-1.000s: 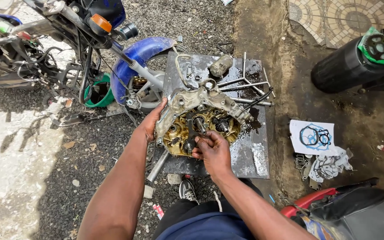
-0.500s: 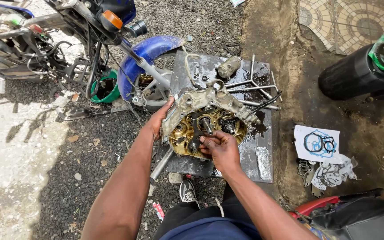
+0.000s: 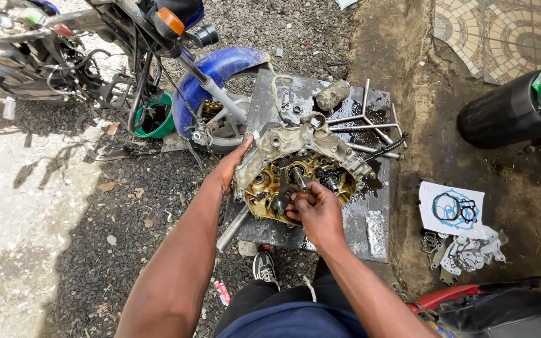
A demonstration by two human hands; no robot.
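Note:
An opened, oily motorcycle engine case (image 3: 308, 164) with bare gears and shafts lies on a flat metal sheet (image 3: 374, 225) on the ground. My left hand (image 3: 230, 168) grips the case's left edge and steadies it. My right hand (image 3: 314, 209) reaches into the lower middle of the case, with the fingertips pinched on a small dark part near a shaft; the fingers hide most of that part.
A motorcycle with a blue front fender (image 3: 217, 72) stands at the upper left beside a green bowl (image 3: 154, 122). Long wrenches (image 3: 364, 125) and a small cylinder (image 3: 332, 95) lie on the sheet. At right: gasket packet (image 3: 451, 208), black cylinder (image 3: 511, 112), dirt ground.
The view has shifted a little. My right hand has moved deeper into the case's centre and closed its fingertips on a small part. My left hand stays on the left edge.

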